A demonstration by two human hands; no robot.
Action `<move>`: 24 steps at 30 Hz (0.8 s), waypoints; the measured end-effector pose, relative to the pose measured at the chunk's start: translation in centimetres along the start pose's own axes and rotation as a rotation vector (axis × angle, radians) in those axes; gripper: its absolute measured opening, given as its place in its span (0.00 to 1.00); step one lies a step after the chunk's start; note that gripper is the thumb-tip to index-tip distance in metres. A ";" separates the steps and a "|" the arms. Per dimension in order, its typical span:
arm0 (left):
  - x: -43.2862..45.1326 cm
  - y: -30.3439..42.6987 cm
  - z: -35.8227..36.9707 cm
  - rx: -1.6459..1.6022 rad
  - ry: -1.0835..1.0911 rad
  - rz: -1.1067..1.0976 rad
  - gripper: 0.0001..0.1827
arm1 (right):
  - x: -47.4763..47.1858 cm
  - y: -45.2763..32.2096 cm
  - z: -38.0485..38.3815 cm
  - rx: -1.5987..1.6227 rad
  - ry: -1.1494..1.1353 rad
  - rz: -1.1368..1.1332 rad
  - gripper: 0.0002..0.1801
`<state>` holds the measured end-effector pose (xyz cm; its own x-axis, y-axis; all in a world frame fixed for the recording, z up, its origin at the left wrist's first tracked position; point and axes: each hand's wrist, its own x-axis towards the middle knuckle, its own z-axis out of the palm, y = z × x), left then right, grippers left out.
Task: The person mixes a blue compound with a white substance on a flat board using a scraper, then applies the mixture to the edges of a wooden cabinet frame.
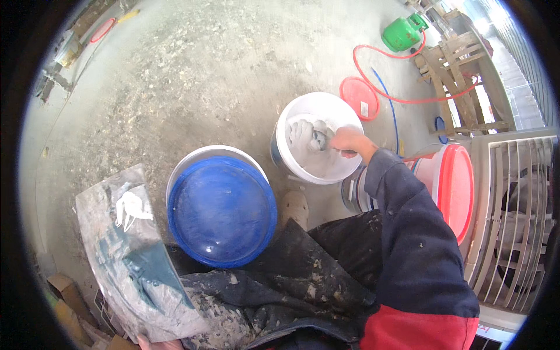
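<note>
A white bucket [291, 159] of thick grey paste [302, 135] stands before me. Into its right side reaches my right hand [352, 142], its fingers curled around what looks like a small tool [319, 141] smeared with paste; its shape is mostly hidden. At the bottom left, my left hand [161, 344] grips the lower edge of a flat, stained board [170, 317], with only part of the hand in view. The board is tilted and bears a white dab of paste [131, 205] and a dark teal smear [155, 267].
Between board and bucket, a blue lid [221, 210] rests over a white tub [205, 152]. At right are a red-lidded bucket [457, 192] and a fan heater-like grille [516, 218]. A red lid [358, 98], red hose [385, 94] and green gas cylinder [400, 35] lie beyond.
</note>
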<state>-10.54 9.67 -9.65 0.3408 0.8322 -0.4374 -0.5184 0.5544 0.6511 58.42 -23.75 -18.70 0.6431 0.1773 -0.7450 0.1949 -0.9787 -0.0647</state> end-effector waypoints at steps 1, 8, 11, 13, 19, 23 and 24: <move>-0.9 -0.3 -0.3 -0.092 -0.026 -0.025 0.40 | -1.4 -2.0 -1.3 0.040 0.032 -0.003 0.16; -0.1 -4.9 6.7 -0.065 -0.202 -0.061 0.47 | -11.3 -3.5 -8.0 0.339 0.218 -0.094 0.17; -0.4 -5.1 7.4 -0.046 -0.201 -0.078 0.47 | -18.3 -5.3 -8.6 0.525 0.261 -0.225 0.16; -0.4 -5.2 8.1 -0.067 -0.254 -0.098 0.45 | -23.4 -7.2 -8.0 0.633 0.289 -0.333 0.14; -0.1 -6.0 7.9 -0.323 -0.428 -0.169 0.39 | -33.1 -10.6 -4.7 0.745 0.209 -0.700 0.13; -0.1 -6.0 7.9 -0.381 -0.518 -0.165 0.39 | -36.6 -14.3 -1.4 0.628 0.212 -0.869 0.15; 0.0 -6.0 7.9 -0.404 -0.548 -0.178 0.39 | -37.1 -15.2 -0.7 0.578 0.228 -0.894 0.16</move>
<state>-1.28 6.37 -8.65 0.7384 0.6706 -0.0707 -0.6329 0.7254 0.2705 32.07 -15.34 10.37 0.5760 0.8060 -0.1364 0.3210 -0.3765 -0.8690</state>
